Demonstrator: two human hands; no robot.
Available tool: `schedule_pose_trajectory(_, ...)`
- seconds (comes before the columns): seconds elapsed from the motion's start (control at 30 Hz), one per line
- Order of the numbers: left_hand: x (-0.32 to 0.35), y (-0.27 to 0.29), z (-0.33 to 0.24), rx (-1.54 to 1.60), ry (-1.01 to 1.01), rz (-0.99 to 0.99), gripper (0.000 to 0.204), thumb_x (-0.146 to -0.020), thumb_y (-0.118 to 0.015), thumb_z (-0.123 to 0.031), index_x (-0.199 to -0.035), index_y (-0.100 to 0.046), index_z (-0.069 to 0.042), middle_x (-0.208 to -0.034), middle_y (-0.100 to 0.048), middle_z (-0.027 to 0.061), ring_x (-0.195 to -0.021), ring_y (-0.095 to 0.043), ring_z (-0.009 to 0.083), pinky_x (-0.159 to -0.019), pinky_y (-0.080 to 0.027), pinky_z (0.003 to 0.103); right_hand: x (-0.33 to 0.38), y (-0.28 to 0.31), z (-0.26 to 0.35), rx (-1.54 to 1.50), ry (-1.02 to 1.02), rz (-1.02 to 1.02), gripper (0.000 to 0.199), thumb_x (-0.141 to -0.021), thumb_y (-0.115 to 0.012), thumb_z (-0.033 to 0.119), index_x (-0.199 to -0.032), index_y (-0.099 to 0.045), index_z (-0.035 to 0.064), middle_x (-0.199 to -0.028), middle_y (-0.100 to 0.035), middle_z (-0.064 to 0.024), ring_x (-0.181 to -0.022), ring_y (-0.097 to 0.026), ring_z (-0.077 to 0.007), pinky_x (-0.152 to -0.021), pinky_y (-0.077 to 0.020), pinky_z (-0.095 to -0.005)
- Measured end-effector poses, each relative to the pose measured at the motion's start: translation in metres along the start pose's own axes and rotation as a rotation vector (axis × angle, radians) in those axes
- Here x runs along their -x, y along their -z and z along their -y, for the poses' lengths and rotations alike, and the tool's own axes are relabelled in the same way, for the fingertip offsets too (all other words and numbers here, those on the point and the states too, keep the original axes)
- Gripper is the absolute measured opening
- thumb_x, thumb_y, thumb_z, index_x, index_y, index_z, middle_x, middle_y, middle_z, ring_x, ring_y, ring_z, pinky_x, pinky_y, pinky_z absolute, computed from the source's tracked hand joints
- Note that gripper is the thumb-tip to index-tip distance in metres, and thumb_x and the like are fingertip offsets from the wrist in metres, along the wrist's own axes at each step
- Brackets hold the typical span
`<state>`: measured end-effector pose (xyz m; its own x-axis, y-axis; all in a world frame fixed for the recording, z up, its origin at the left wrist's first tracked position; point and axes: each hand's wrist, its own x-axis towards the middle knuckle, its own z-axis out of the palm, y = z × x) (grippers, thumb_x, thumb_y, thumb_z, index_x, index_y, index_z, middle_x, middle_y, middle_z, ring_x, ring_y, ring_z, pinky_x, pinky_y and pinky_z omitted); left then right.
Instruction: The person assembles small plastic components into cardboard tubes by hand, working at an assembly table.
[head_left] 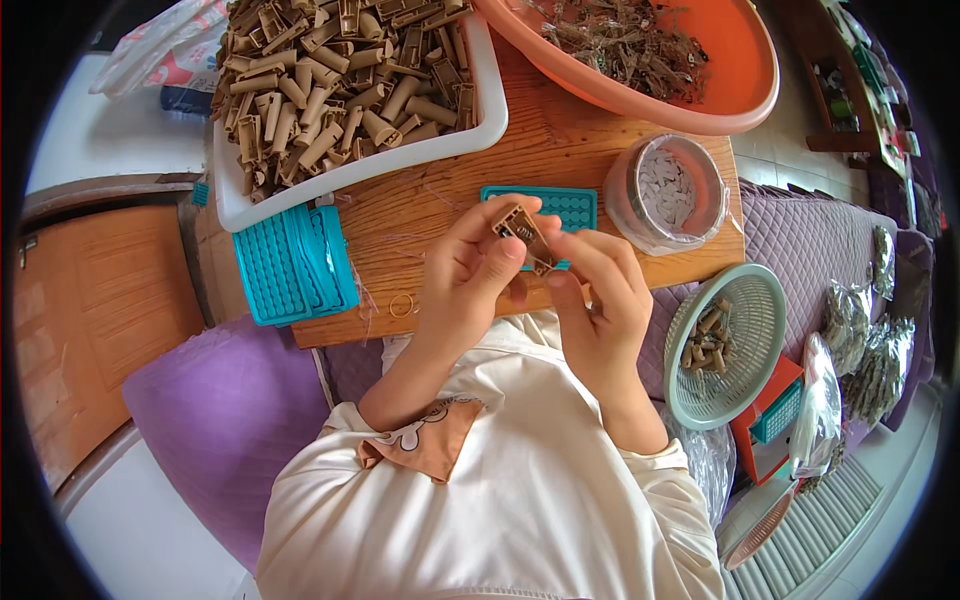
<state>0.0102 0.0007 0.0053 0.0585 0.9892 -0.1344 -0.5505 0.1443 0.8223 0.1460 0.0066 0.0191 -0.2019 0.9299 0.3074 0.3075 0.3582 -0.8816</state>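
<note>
Brown casing (526, 240) near the bench (420, 190), gripped by the left hand (468, 262); right hand (606, 292) at its lower end, grip unclear. Probably light, stiff plastic; long sides look best to hold.

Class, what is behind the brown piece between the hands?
A teal tray on the wooden table. The left hand, right hand and brown piece hide much of its surface.

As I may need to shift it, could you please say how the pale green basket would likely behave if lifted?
The pale green basket would probably be light for its size, given its slotted wall and small load. The brown pieces inside lie loose, so they might slide if it tipped.
</note>
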Motion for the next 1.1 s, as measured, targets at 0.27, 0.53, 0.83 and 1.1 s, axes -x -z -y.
schedule_pose_trajectory(0.27,0.003,-0.003,0.003,0.027,-0.04,-0.057,0.034,-0.087,-0.047,-0.021,-0.114,-0.041,-0.001,-0.101,-0.055,0.011,-0.089,-0.059,0.0183,-0.051,-0.048,0.018,0.001,-0.008,-0.003,-0.119,-0.147,-0.037,0.039,-0.071,-0.053,-0.012,-0.107,-0.052,0.0019,-0.092,-0.053,-0.0122,-0.07,-0.055,-0.0168,-0.055,-0.047,-0.0227)
schedule_pose_trajectory(0.53,0.003,0.0,0.0,0.624,0.231,-0.008,0.031,-0.088,-0.043,-0.021,-0.113,-0.041,-0.002,-0.103,-0.052,0.0101,-0.099,-0.053,0.0228,-0.085,-0.047,0.035,-0.003,0.001,-0.008,-0.207,-0.278,0.185,0.049,-0.069,-0.05,-0.011,-0.116,-0.045,0.0036,-0.095,-0.054,-0.0117,-0.073,-0.056,-0.0167,-0.056,-0.0462,-0.0245)
schedule_pose_trajectory(0.83,0.005,0.006,0.017,0.352,0.108,-0.127,0.031,-0.088,-0.044,-0.018,-0.115,-0.041,-0.002,-0.104,-0.052,0.0087,-0.1,-0.052,0.0204,-0.084,-0.046,0.031,-0.003,-0.011,-0.023,-0.351,-0.299,0.125,0.046,-0.068,-0.054,-0.005,-0.113,-0.049,0.0016,-0.094,-0.057,-0.0133,-0.081,-0.056,-0.0136,-0.061,-0.0476,-0.0254)
schedule_pose_trajectory(1.1,0.021,0.012,0.045,-0.304,-0.079,-0.118,0.026,-0.088,-0.044,-0.012,-0.111,-0.046,0.0,-0.097,-0.055,0.0082,-0.087,-0.053,0.0128,-0.077,-0.043,0.024,0.012,-0.03,-0.043,-0.269,-0.488,0.168,0.028,-0.071,-0.059,0.003,-0.099,-0.055,-0.0007,-0.076,-0.061,-0.0111,-0.068,-0.059,-0.0136,-0.061,-0.0475,-0.0246)
